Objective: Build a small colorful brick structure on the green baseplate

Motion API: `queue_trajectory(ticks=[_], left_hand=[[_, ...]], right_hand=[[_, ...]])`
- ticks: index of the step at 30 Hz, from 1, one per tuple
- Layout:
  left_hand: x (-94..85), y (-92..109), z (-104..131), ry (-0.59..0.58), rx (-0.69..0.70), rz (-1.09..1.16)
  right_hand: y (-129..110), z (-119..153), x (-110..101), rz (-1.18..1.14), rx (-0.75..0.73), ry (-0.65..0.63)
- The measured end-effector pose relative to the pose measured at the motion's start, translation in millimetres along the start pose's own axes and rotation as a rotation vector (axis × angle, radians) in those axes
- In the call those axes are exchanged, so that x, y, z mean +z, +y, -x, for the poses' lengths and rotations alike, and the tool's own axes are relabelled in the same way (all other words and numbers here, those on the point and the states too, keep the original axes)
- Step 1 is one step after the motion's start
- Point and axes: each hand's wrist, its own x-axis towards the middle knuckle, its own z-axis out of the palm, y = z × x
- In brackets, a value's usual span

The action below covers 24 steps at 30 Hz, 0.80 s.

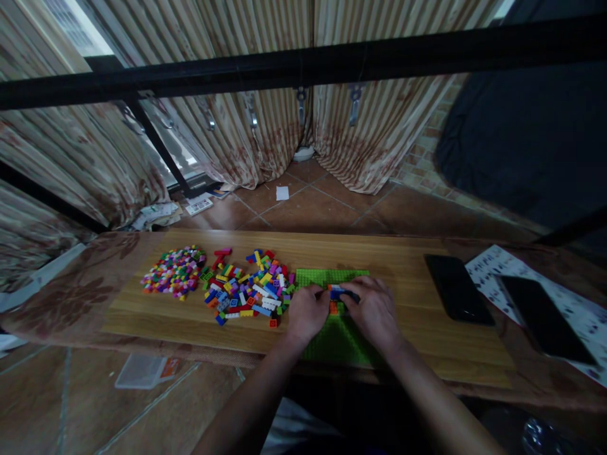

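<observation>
A green studded baseplate (337, 344) lies on the wooden board in front of me. On it stands a small build of toy bricks, with an orange brick (333, 308) nearer me and a blue brick (336, 293) just beyond. My right hand (374, 309) is closed, thumb and fingers pinching the blue brick's right side, where a dark piece partly shows. From the other side, my left hand (309, 311) rests with curled fingers against the build. Whatever lies between the left fingertips is hidden.
Left of the baseplate spreads a pile of larger bricks (251, 287), then a heap of tiny pieces (175, 270). Toward the right lie a black phone (459, 289), a dark tablet-like device (545, 319) and a printed sheet (493, 268). A black rail (303, 66) crosses beyond the board.
</observation>
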Motion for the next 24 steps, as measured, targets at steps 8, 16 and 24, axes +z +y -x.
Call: queue_trajectory(ticks=[8, 16, 24], left_hand=[[3.6, -1, -4, 0.009, -0.017, -0.016], [3.1, 1, -11, -0.025, -0.069, -0.025], [4.7, 0, -17, -0.021, -0.064, -0.055]], right_hand=[[5, -10, -3, -0.017, 0.003, -0.093], [7, -23, -8, -0.006, 0.032, -0.211], [7, -35, -3, -0.004, 0.087, -0.246]])
